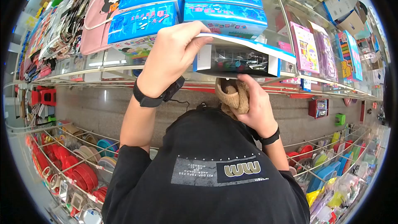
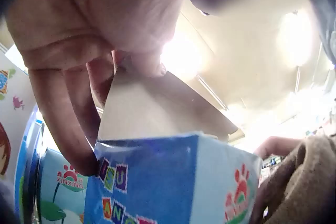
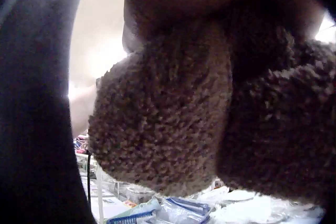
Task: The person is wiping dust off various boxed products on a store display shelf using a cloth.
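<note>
A blue-and-white cardboard box [image 1: 204, 58] stands at the shelf's front edge with its lid flap [image 2: 157, 103] raised. Inside it, dark items in clear wrapping [image 1: 238, 60] show in the head view. My left hand [image 1: 172, 56] pinches the flap at its left end, thumb near the edge, other fingers down behind it in the left wrist view. Beneath the box's front edge, my right hand [image 1: 258, 108] grips a folded brown fluffy cloth [image 1: 233, 95]; its fingertips are right at the box's lower edge. The cloth [image 3: 157, 119] fills most of the right wrist view.
Stacked blue boxes [image 1: 226, 12] sit behind the open box. A pink bag [image 1: 101, 20] and packed goods stand to the left, boxed pencil sets [image 1: 306, 47] to the right. Behind the person, a wire rack holds red basins [image 1: 83, 174] and other wares.
</note>
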{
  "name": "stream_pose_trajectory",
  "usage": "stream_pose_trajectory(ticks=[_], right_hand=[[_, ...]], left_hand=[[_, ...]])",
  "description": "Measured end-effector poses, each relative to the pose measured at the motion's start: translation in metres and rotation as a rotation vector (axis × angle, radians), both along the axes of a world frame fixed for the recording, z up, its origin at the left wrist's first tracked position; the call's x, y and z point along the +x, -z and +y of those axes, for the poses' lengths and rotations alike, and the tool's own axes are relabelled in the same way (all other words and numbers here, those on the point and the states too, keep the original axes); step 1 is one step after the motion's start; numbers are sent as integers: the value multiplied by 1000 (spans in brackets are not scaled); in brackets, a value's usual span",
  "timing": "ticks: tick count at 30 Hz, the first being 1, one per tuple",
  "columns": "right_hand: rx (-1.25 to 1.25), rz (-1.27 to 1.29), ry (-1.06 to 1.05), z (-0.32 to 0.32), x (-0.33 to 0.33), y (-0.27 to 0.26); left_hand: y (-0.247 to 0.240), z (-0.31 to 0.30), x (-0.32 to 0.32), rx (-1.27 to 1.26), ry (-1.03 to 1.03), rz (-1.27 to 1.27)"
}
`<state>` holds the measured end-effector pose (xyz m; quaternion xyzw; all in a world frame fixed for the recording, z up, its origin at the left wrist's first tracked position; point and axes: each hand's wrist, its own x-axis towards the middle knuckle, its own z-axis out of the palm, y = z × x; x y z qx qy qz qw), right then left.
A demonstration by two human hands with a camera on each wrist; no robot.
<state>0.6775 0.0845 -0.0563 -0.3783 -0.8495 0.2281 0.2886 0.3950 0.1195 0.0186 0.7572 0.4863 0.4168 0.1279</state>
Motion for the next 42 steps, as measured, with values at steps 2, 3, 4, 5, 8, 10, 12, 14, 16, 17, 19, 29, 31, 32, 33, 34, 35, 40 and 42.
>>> stream_pose_trajectory(ticks=[2,3,4,5,8,10,12,14,16,17,19,29,31,32,33,34,35,40,42], right_hand=[[-37,-32,10,-5,1,4],[-21,-20,10,-4,0,6],[-6,-8,10,-3,-1,8],[10,3,11,-2,-2,10],[32,13,4,2,-3,9],[4,31,-1,6,-2,6],[-55,-30,5,7,3,3],[-70,-30,2,7,4,2],[-78,-25,2,8,4,2],[-80,-22,4,8,3,2],[-68,-17,5,9,3,2],[31,54,7,13,0,5],[15,37,10,14,-1,3],[-8,15,14,15,0,0],[-32,-8,19,15,2,-2],[-36,2,25,16,2,-2],[-40,11,32,17,3,-2],[-21,28,38,20,4,1],[-51,19,50,20,2,1]], left_hand=[[-6,0,4,4,-11,-29],[-8,0,5,7,-19,-42],[-8,0,6,19,-22,-52],[-8,1,8,31,-23,-62],[-12,0,13,21,-66,-83],[-12,0,15,8,-89,-85],[-6,4,15,10,-87,-83],[-4,5,13,13,-77,-88],[-2,6,13,7,-73,-92],[-2,6,13,0,-75,-94],[-2,6,12,2,-75,-74],[3,0,12,86,-26,11],[4,-2,12,80,-17,19],[4,-2,12,75,-13,25],[4,-3,12,69,-9,30],[5,-4,12,59,-11,41],[6,-5,12,49,-12,52],[20,-6,17,93,11,134],[24,-7,18,115,7,145]])
